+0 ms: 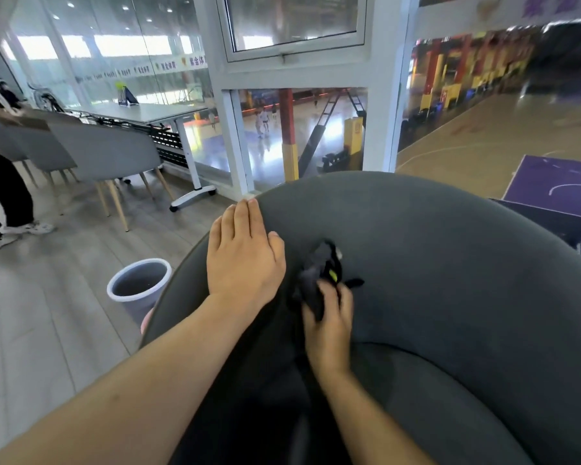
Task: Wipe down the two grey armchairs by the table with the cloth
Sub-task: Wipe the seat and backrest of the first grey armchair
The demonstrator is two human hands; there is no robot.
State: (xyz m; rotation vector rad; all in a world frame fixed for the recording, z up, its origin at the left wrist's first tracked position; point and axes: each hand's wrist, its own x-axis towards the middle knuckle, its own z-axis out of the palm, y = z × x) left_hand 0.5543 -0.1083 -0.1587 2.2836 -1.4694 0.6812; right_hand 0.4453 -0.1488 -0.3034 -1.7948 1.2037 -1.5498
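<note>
Where the back of the dark grey armchair [450, 263] curves round in one broad padded hoop, its matte, close-woven fabric fills the lower right of the view, and the seat cushion sinks darker below. On the upper left of that rounded rim lies the left grip [244, 260], palm down. Its fingers are straight and pressed side by side, with the thumb lying alongside and the forearm reaching in from the lower left. Just beside it, on the inner face of the back, the right grip [329, 327] pinches a bunched black cloth [316, 273]. The fingers [345, 298] curl over the cloth's lower end, the wrist is bent upward, and the crumpled folds push against the upholstery. A small yellow-green patch shows on the cloth.

Left of the armchair, a round, pale lilac plastic bin [138, 283] stands on grey wood-grain floor planks. Further back, light grey shell-shaped chairs [104, 152] on tapered wooden legs line a white-topped table [141, 112] with a castored metal frame. Black-trousered legs [0, 193] in white trainers stand at the far left.
</note>
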